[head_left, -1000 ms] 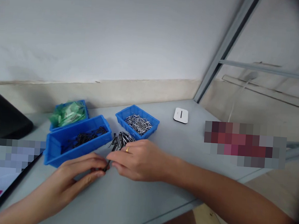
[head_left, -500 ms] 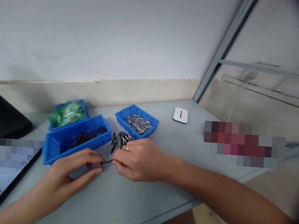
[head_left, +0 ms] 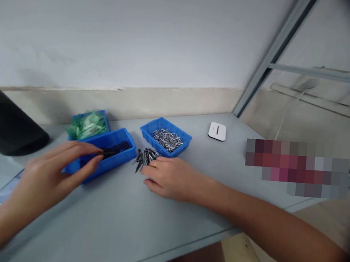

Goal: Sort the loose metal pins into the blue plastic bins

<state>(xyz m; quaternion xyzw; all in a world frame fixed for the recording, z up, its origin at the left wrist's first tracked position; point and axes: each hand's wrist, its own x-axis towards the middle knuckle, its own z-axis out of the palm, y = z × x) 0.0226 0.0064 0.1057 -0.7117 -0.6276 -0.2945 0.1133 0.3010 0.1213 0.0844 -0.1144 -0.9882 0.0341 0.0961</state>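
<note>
My left hand (head_left: 67,163) is over the near blue bin (head_left: 120,159), with thumb and forefinger pinched together on a thin dark screw-like piece (head_left: 98,153), mostly hidden by the fingers. Inside that bin lie many black screw-like pieces (head_left: 121,146). My right hand (head_left: 171,178) rests at a small pile of dark and silver screw-like pieces (head_left: 143,157) on the table. Its fingers bend over the pile's near side while the thumb stays apart from them; nothing shows in the gap. Behind the pile, a second blue bin (head_left: 184,144) contains slim silver metal pins (head_left: 165,139).
A third blue bin (head_left: 107,122) with green plastic bags (head_left: 88,125) stands at the back left, beside a large black object (head_left: 10,123). A white box-like device (head_left: 217,131) lies on the grey table (head_left: 156,225). A metal frame post (head_left: 271,58) rises at right.
My left hand has moved away from my right, up and left over the near bin, with the dark screw-like piece. My right hand has let go of it and shifted to the pile.
</note>
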